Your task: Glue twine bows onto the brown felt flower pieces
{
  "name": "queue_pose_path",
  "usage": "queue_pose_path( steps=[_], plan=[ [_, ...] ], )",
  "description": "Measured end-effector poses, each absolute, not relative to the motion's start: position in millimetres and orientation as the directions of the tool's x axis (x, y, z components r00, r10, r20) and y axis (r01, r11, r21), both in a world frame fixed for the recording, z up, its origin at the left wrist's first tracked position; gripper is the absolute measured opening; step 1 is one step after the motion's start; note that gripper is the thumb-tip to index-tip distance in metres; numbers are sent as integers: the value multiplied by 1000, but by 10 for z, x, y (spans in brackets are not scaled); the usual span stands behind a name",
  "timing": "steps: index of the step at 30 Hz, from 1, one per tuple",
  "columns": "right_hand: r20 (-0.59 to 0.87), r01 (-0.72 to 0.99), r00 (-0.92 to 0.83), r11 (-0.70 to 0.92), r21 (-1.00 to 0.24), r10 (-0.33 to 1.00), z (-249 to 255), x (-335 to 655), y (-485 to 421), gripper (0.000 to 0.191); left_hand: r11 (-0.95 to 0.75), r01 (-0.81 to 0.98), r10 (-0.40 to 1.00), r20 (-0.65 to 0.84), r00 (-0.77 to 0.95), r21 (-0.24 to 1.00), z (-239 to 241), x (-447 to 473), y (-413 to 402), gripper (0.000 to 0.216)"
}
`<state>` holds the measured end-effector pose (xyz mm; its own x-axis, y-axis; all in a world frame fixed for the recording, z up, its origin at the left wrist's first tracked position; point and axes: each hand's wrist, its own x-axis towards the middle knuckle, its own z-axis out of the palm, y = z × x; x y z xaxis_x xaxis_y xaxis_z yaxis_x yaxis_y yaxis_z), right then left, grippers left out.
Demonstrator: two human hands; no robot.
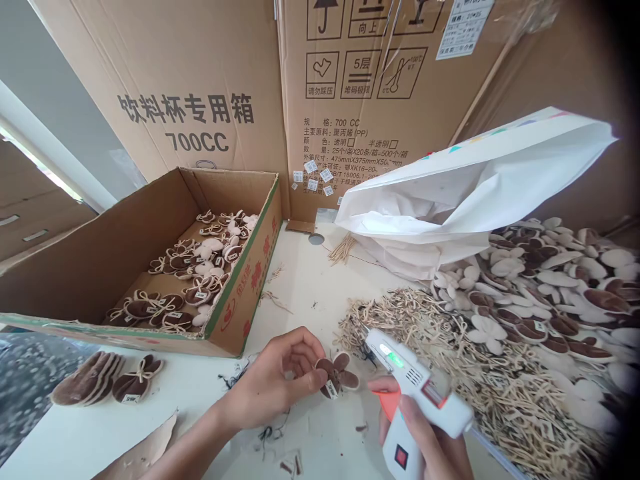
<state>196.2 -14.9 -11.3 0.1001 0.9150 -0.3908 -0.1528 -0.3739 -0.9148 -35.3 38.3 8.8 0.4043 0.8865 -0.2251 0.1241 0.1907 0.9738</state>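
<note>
My left hand (273,380) pinches a small brown fabric piece with pale edges, two ear-like lobes and a white label (344,375) between thumb and fingers, just above the white table. Wrapped around the handle of a white glue gun with an orange trigger (413,373) is my right hand (425,437). The gun's nozzle points up and left, a little to the right of the fabric piece and not touching it. A green light glows on its side. Behind the nozzle lies a heap of beige cord bows (400,327).
An open cardboard box (235,327) at left holds several bow-tied brown pieces. A stack of brown pieces (87,380) and one bow-tied piece (137,380) lie in front. At right are a white bag (410,233) and a pile of fabric pieces (540,287). Large cartons (200,60) stand behind.
</note>
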Motion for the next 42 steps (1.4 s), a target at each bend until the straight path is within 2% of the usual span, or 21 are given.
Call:
queue_pose_path(
  steps=[5, 12, 17, 25, 32, 42],
  plan=[
    [-340, -141, 33, -332, -933, 940, -113, 1943, -116, 51, 284, -47, 845, -227, 484, 958, 72, -284, 313, 25],
    [-349, -115, -35, -350, -930, 937, -77, 1948, -147, 54, 275, -10, 833, -233, 501, 961, 40, -215, 257, 25],
    [-311, -99, -71, -317, -943, 948, -54, 1951, -125, 50, 327, -78, 825, -245, 509, 942, 48, -172, 262, 30],
    [-350, -153, -20, -349, -925, 937, -119, 1937, -115, 49, 339, -166, 813, -199, 547, 926, 23, -90, 205, 31],
    [-372, -180, 2, -366, -913, 928, -132, 1908, -122, 51, 291, -62, 853, -229, 469, 955, -7, 11, 161, 32],
    [-365, -81, -46, -367, -927, 930, -93, 1928, -121, 53, 313, -67, 855, -251, 454, 947, -41, 21, 176, 36]
  ],
)
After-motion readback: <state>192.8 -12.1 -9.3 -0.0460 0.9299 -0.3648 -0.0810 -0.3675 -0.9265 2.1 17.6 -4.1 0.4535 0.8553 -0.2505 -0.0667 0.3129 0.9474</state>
